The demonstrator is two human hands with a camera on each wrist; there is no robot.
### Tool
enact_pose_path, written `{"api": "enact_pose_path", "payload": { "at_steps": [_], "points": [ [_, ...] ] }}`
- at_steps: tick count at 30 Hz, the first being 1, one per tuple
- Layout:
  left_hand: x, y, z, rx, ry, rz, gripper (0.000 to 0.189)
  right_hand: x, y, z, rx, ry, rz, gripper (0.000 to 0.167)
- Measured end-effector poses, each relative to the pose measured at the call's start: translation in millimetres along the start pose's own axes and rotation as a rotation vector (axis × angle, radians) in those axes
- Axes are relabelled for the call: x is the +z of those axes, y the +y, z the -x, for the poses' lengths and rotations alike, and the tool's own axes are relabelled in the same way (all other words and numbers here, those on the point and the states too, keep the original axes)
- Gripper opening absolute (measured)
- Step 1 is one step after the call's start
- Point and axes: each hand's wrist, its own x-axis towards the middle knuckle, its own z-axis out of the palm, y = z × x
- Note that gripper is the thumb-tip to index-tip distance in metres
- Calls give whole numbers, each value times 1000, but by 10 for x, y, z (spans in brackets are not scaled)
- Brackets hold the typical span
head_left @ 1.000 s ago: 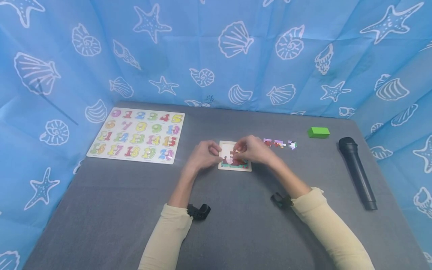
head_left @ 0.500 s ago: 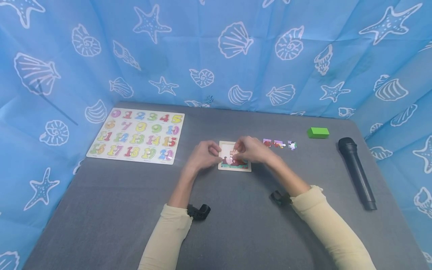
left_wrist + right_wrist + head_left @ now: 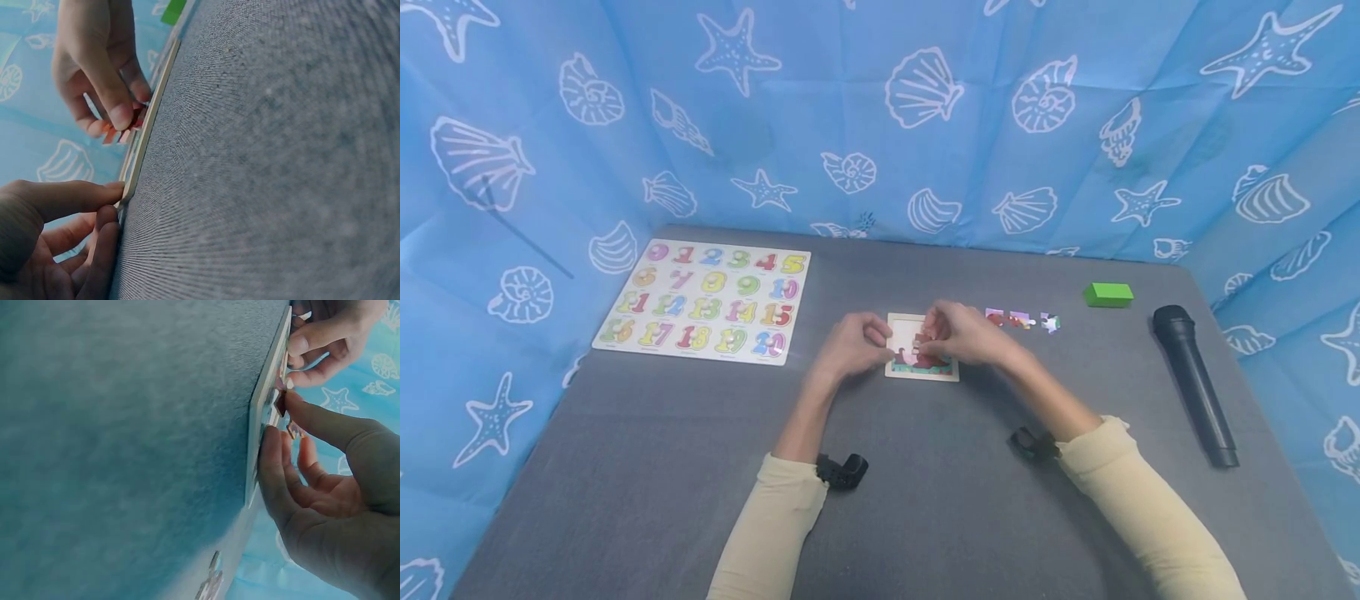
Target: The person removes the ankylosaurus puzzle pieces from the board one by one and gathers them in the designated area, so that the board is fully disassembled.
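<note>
A small square jigsaw puzzle frame [image 3: 912,377] lies on the grey table, with a brown and teal picture partly laid in its lower half. My left hand [image 3: 854,343] pinches the frame's left edge between thumb and fingers. Over the frame's right side, my right hand [image 3: 968,335] pinches a reddish-brown jigsaw piece [image 3: 112,135]. That piece sticks out tilted above the frame in the left wrist view. The right fingers hide part of the picture and the frame's upper right corner.
Several loose jigsaw pieces [image 3: 1020,320] lie in a row right of the frame. Farther right are a green block [image 3: 1108,295] and a black microphone [image 3: 1195,383]. A number puzzle board [image 3: 703,302] sits at the left. A blue seashell curtain [image 3: 880,125] hangs behind the table.
The piece in my right hand has tilted and turned slightly over the frame, and the right forearm has shifted a little to the right. My left hand stays at the frame's edge.
</note>
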Motion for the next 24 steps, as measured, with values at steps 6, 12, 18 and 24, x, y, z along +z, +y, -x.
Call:
{"api": "enact_pose_path", "payload": {
  "at_steps": [6,12,18,24],
  "points": [
    [1,7,1,0,2,-2,28,-15,125,30,-82,-8,-163,23],
    [2,12,0,-8,9,-3,27,-40,178,76,-96,-25,-311,19],
    [0,6,-2,-5,2,0,28,-108,212,184,-53,-19,-327,18],
    [3,-3,-6,4,-3,1,27,-230,295,355,-42,-18,-390,19]
  ]
}}
